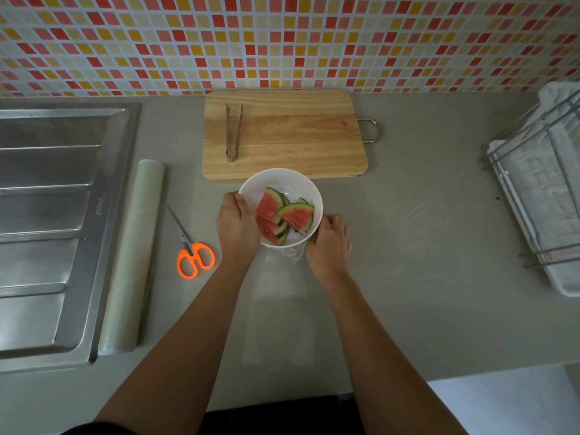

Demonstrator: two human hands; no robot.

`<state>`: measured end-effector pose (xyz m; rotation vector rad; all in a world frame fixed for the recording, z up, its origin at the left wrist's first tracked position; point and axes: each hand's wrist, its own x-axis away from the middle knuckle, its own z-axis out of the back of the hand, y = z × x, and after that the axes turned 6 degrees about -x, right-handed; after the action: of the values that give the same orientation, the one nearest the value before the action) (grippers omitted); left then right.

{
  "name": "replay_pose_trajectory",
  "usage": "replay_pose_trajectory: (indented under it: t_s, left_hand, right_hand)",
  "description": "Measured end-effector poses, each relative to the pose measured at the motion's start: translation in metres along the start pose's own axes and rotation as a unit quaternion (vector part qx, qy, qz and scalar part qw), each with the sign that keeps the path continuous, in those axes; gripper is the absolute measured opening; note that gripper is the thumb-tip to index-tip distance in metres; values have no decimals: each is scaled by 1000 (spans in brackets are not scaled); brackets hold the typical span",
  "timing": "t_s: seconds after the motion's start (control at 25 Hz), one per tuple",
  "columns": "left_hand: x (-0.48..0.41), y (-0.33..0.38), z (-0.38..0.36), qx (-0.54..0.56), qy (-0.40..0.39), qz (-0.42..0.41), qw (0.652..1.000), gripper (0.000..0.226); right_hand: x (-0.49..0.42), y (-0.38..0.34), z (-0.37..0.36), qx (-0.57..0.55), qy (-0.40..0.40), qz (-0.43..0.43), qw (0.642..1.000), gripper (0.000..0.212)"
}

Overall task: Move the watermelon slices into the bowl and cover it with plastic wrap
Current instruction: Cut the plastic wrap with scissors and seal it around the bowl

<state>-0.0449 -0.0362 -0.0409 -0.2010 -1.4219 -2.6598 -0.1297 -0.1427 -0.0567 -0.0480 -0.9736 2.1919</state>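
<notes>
- Watermelon slices (276,216) are lying piled inside the white bowl (282,180), which is sitting on the counter (408,309) just in front of the cutting board (298,142).
- Left grip (235,224) is clamping the bowl's left rim, thumb hooking over the edge.
- Right grip (328,241) is curling round the bowl's right side.
- Plastic wrap (292,254) is bunching under the bowl's near edge, between the two grips.
- Tongs (233,131) are resting on the board; scissors (194,257) and a wrap roll (135,255) are lying to the left.
</notes>
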Motion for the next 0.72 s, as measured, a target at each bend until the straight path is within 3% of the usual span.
replay_pose_trajectory:
  t_s: [0.2, 0.32, 0.4, 0.56, 0.72]
  left_hand:
    - [-3, 0, 2, -19, -7, -7, 1000, 33]
    - [-4, -2, 2, -24, -14, -6, 1000, 34]
    - [-3, -2, 3, -21, -17, -7, 1000, 34]
    - [1, 0, 4, 0, -25, 9, 1000, 34]
    - [1, -6, 8, 16, -21, 20, 999, 33]
  right_hand:
    - [-2, 2, 13, 132, -14, 16, 991, 53]
    - [-11, -1, 34, -10, 4, 0, 1000, 56]
    - [-15, -10, 35, -115, -16, 47, 992, 61]
    - [-17, -22, 18, -143, -110, 71, 981, 77]
    - [-13, -23, 9, -182, -73, 66, 978, 88]
